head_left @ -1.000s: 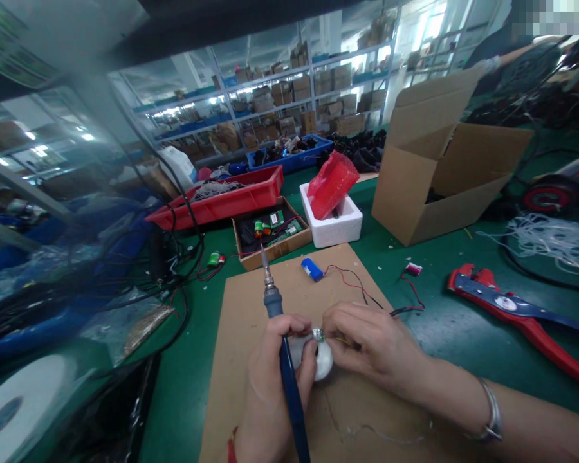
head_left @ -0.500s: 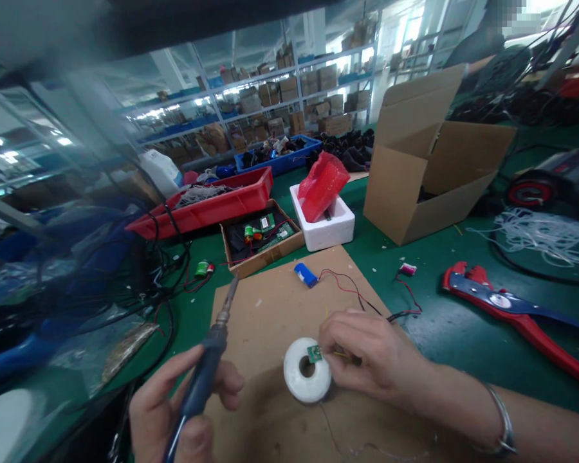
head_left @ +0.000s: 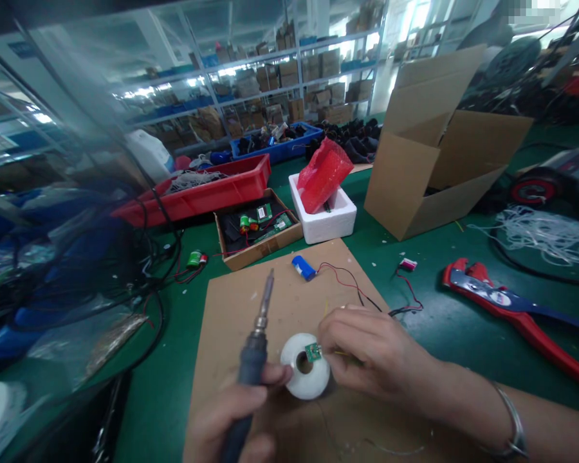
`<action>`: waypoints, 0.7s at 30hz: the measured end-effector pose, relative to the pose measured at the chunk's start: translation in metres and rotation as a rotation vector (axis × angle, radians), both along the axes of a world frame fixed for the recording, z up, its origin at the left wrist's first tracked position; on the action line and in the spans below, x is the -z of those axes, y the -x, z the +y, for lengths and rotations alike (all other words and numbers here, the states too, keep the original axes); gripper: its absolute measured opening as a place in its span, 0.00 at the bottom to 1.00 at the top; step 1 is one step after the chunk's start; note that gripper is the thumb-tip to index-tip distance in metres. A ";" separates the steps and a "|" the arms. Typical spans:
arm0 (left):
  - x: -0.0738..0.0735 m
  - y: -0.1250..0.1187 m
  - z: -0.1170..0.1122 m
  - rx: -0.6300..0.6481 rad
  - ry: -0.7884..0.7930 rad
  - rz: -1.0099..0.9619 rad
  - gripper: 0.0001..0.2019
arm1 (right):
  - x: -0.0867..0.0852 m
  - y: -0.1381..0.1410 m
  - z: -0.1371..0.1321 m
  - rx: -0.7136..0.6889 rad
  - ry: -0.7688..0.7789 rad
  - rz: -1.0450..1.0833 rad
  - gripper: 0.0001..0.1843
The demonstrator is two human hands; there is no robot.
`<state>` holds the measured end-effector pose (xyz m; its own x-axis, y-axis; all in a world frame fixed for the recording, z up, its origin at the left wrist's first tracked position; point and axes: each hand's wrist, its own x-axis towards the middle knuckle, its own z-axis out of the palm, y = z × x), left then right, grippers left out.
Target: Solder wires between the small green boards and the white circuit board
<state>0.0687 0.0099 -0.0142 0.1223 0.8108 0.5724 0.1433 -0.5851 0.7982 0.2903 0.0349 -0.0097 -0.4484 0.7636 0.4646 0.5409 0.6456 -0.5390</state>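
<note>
My left hand (head_left: 234, 411) is closed around a soldering iron (head_left: 253, 360), whose metal tip points up and away from me. One of its fingertips reaches the left edge of a white spool (head_left: 292, 376). My right hand (head_left: 367, 347) pinches a small green circuit board (head_left: 313, 352) over the spool's upper right side. A thin yellow wire shows by the right fingers. The spool rests on a sheet of cardboard (head_left: 236, 308). Beyond it lies a blue battery pack (head_left: 303, 267) with red and black leads running toward my right hand.
A cardboard tray (head_left: 265, 249) of circuit boards and a white foam box (head_left: 325, 225) stand behind the sheet. An open carton (head_left: 405, 186) is at the back right. Red-handled cutters (head_left: 504, 302) lie at right, and black cables (head_left: 161, 283) hang at left.
My left hand has moved right with the soldering iron, bringing it close to the spool. My right hand and the circuit board have stayed nearly in place. The view has shifted slightly.
</note>
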 end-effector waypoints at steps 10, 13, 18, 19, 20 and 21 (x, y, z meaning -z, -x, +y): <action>0.021 -0.037 -0.007 -0.063 -0.063 0.166 0.09 | -0.001 -0.002 -0.002 -0.035 -0.052 -0.008 0.08; 0.018 -0.035 -0.007 -0.068 -0.078 0.209 0.08 | 0.000 -0.004 -0.001 -0.055 -0.108 0.005 0.08; 0.016 -0.036 -0.007 -0.062 -0.084 0.213 0.08 | 0.000 -0.007 0.001 -0.084 -0.149 -0.027 0.08; 0.017 -0.037 -0.006 -0.061 -0.089 0.211 0.07 | 0.000 -0.008 0.001 -0.090 -0.151 -0.049 0.09; 0.017 -0.037 -0.006 -0.059 -0.092 0.210 0.07 | 0.000 -0.009 0.001 -0.098 -0.157 -0.070 0.09; 0.017 -0.037 -0.005 -0.058 -0.092 0.210 0.07 | 0.000 -0.010 0.001 -0.107 -0.164 -0.086 0.09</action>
<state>0.1061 0.0048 -0.0314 0.2018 0.7655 0.6110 0.3362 -0.6400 0.6909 0.3001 0.0362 -0.0099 -0.5667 0.6264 0.5353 0.5038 0.7775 -0.3764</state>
